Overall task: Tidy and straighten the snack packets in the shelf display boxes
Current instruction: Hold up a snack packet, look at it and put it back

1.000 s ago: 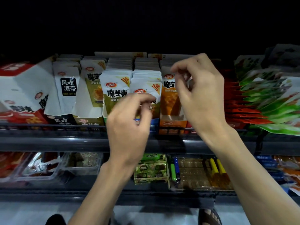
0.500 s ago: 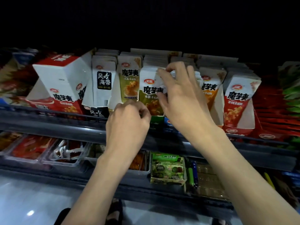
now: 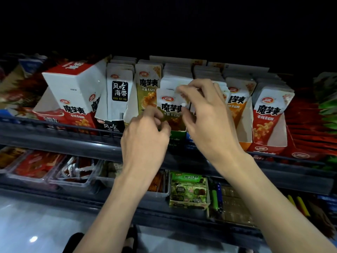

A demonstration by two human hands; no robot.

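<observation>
On the upper shelf [image 3: 73, 141], the front packet [image 3: 171, 110] stands upright in the green display box [image 3: 177, 136]. The right hand [image 3: 209, 121] pinches its top edge and the left hand [image 3: 144, 137] pinches its lower left edge. The yellow packets [image 3: 147, 92] stand just left and the orange packets [image 3: 237, 106] to the right. The right hand hides the row between. A red-and-white box [image 3: 73, 84] leans tilted at far left.

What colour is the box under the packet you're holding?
The box is green; the head view shows it.

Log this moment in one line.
phase: straightening | front konjac packet: in green display box | left hand: pinches its lower-left edge | right hand: pinches its top
</observation>
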